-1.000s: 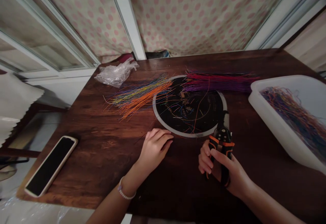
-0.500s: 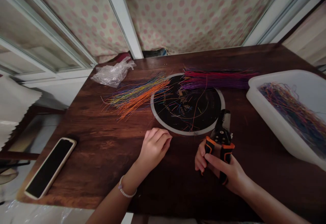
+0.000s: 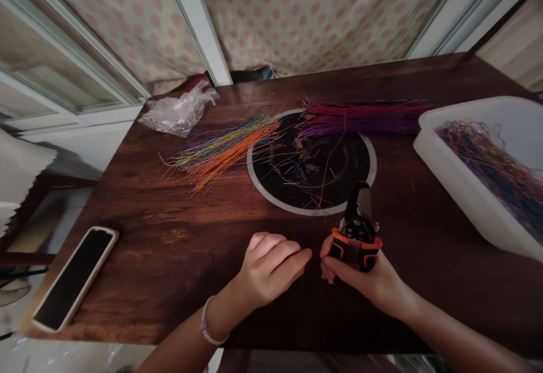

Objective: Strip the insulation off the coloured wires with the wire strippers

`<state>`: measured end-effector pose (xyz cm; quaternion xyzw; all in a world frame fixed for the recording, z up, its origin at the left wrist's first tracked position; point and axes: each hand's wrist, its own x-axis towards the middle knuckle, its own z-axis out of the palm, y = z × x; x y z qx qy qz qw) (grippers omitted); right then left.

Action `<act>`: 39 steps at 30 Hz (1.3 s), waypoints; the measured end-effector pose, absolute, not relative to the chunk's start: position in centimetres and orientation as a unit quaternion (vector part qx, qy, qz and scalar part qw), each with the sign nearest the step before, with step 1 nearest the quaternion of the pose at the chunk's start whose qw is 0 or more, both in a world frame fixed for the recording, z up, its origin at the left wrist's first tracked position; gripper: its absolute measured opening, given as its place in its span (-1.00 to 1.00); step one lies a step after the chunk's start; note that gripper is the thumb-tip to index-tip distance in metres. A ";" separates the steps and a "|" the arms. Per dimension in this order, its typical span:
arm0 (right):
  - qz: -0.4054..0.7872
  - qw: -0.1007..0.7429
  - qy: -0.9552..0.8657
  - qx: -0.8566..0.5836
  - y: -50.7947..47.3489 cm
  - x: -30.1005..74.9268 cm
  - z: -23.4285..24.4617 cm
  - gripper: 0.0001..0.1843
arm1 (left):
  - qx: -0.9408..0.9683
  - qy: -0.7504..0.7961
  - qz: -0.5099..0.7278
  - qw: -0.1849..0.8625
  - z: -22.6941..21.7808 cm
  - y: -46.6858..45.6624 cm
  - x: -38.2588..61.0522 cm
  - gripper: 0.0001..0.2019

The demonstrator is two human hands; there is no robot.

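My right hand (image 3: 369, 277) is closed around the black and orange handles of a pair of wire strippers (image 3: 358, 223), whose jaws point away from me. Just left of it, my left hand (image 3: 275, 265) hovers over the table with its fingers curled and pressed together; whatever is in them, if anything, is hidden. Beyond both hands lies a round black mat (image 3: 280, 183) with a pale rim, strewn with short wire offcuts. An orange and multicoloured bundle of thin wires (image 3: 229, 155) overlaps its left side, and a red and purple wire bundle (image 3: 365, 118) lies along its far right.
On the right stands a white plastic tub (image 3: 462, 197) holding tangled wires (image 3: 487, 163). A phone (image 3: 76, 279) lies at the table's left edge. Near the back left corner sits a crumpled clear plastic bag (image 3: 180, 112). The dark wooden table (image 3: 169, 248) reaches back to a dotted curtain (image 3: 322, 16).
My left hand has moved right, closer to my right hand. The wire strippers have shifted slightly left in my right hand. The view has tilted a little downward.
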<state>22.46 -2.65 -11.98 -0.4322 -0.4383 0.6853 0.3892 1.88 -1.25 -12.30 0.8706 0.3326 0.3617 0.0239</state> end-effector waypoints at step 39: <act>0.648 0.337 -0.521 -0.441 -2.6 21.9 -12.0 -0.80 | 0.861 0.338 0.378 0.018 -12.3 -2.1 2.7 -0.88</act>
